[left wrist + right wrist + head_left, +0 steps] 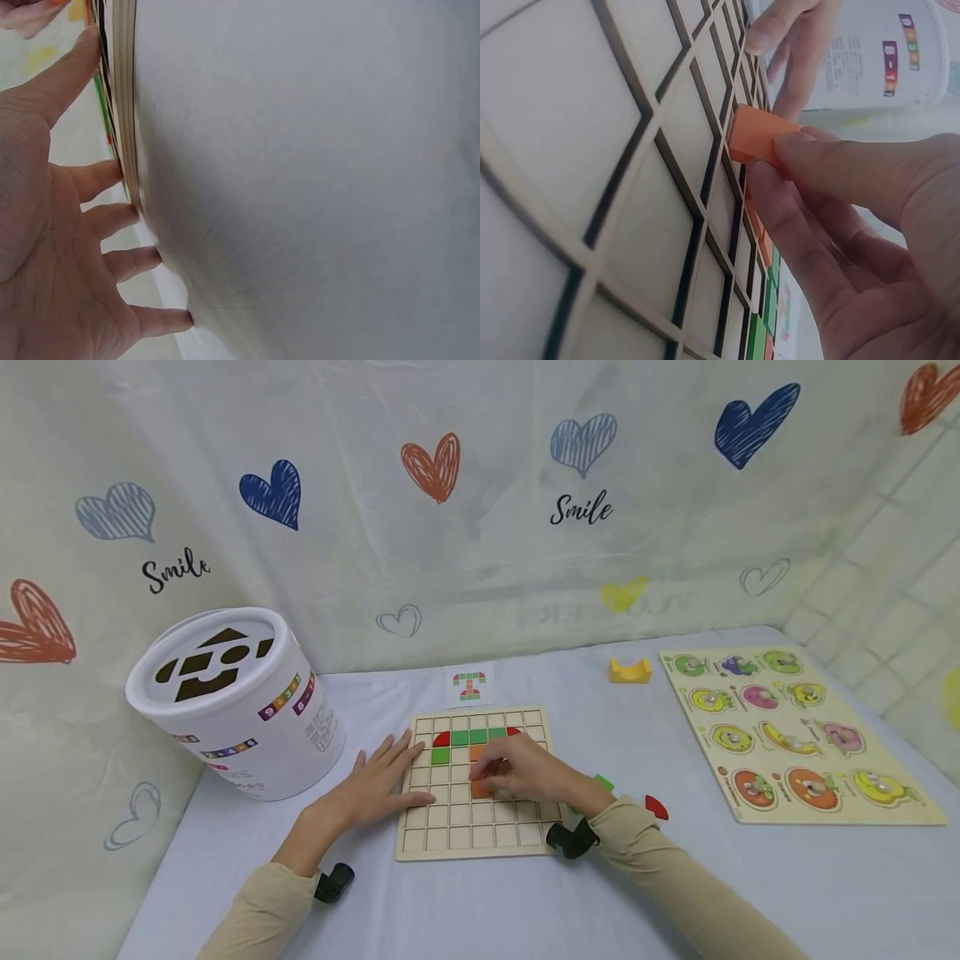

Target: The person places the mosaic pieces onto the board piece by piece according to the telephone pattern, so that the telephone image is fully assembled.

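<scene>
Beyond the grid board, "Smile" twice

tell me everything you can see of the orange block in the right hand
The orange block is a small, plain, flat-faced piece with straight edges and a matte look, possibly painted wood. The right hand pinches it between thumb and finger, partly covering it, near the middle of the wooden grid board. Whether it touches the board is unclear.
</scene>
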The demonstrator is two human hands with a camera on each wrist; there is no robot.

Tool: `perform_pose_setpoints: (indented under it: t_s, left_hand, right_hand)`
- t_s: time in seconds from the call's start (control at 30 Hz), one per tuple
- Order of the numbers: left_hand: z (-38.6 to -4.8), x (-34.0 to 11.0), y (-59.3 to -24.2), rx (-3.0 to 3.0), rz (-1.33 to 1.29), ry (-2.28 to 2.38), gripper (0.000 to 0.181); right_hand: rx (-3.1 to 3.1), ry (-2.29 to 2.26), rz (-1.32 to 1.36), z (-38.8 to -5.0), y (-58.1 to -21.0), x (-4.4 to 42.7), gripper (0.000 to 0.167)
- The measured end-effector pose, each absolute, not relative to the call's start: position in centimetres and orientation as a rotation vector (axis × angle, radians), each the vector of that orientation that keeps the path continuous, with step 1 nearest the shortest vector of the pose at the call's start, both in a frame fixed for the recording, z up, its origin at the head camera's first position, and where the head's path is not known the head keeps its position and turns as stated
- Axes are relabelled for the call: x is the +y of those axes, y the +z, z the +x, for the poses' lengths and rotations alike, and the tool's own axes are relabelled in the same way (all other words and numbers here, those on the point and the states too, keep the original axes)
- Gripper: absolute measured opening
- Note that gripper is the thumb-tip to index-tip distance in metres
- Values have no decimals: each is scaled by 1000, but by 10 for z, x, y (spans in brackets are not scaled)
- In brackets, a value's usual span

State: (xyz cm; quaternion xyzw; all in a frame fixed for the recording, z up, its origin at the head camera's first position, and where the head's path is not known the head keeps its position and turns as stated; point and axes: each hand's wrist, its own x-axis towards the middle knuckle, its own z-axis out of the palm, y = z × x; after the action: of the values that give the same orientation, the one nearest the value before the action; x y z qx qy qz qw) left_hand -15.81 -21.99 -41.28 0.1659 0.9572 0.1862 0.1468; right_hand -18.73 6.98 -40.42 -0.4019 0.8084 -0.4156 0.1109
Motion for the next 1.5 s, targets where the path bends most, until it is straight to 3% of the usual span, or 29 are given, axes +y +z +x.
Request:
perform_pose_setpoints:
  t_s: [1.5]
  left_hand:
    - [-158,-218,-410,2747,473,556,95]
  right_hand:
    - [2634,-765,-1283,-173,-397,52,9]
